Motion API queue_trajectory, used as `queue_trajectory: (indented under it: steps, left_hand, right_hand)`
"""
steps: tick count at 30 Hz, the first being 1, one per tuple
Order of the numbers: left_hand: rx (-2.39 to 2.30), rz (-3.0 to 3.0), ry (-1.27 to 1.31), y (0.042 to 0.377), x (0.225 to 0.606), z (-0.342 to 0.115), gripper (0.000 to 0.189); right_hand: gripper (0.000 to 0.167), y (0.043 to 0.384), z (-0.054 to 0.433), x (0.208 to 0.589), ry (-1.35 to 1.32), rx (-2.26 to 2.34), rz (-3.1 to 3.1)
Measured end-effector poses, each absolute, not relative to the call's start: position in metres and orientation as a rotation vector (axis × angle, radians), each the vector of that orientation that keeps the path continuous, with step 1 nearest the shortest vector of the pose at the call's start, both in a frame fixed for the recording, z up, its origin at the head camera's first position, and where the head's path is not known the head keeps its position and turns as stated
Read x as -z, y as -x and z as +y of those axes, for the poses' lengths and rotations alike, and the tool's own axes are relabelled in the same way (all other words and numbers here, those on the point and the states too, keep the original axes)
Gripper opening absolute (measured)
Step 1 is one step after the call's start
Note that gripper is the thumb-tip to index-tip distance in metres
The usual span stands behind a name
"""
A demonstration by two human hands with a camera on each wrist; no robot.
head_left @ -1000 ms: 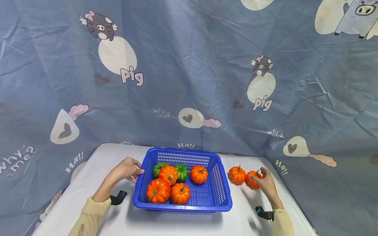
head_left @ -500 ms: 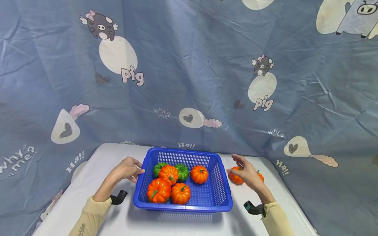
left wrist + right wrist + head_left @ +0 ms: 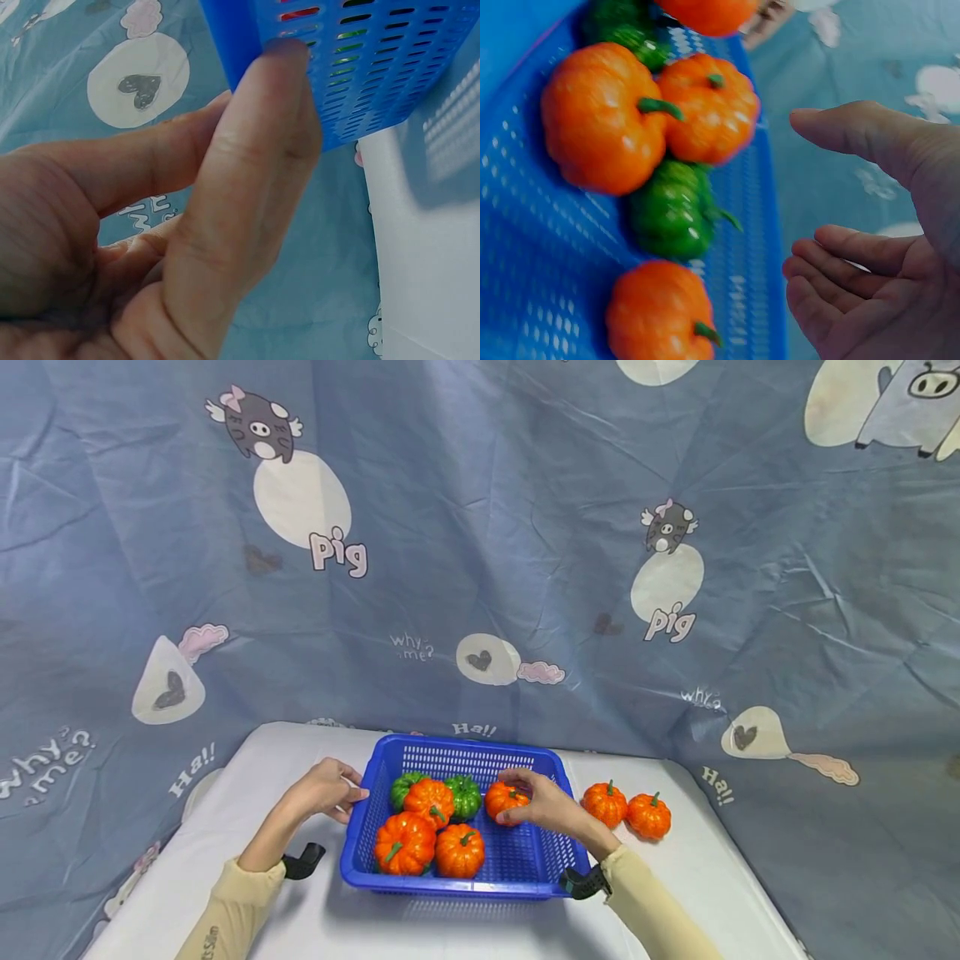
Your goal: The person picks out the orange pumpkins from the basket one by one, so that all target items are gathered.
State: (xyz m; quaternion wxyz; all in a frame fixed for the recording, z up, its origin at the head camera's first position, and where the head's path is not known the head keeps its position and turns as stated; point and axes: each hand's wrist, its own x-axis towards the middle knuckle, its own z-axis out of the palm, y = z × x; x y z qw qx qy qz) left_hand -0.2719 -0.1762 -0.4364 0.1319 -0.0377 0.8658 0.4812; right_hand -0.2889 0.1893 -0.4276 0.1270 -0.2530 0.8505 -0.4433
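Two orange pumpkins (image 3: 604,804) are sitting side by side on the white desk (image 3: 450,943), just to the right of a blue basket (image 3: 465,887). Inside it, three more orange pumpkins (image 3: 405,845) are crowding against green pumpkins (image 3: 464,797) toward the left, while a fourth orange pumpkin (image 3: 502,802) is resting farther right. The left hand (image 3: 322,789) is pinching the basket's left rim. The right hand (image 3: 551,806) is hovering over that fourth pumpkin, its thumb and fingers spreading well apart.
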Motion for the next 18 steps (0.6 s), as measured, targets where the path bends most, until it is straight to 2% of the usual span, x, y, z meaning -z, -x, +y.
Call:
queue_trajectory:
  steps: [5,18]
  left_hand:
    - [-1.391,2.513,0.117,0.272,0.436,-0.176,0.033]
    - [-1.407,2.503,0.114,0.271,0.434,-0.176,0.031]
  right_hand:
    - [0.062,0.295,0.168,0.439,0.787,1.208,2.428]
    - [0.059,0.308,0.145,0.459,0.718,0.943,2.261]
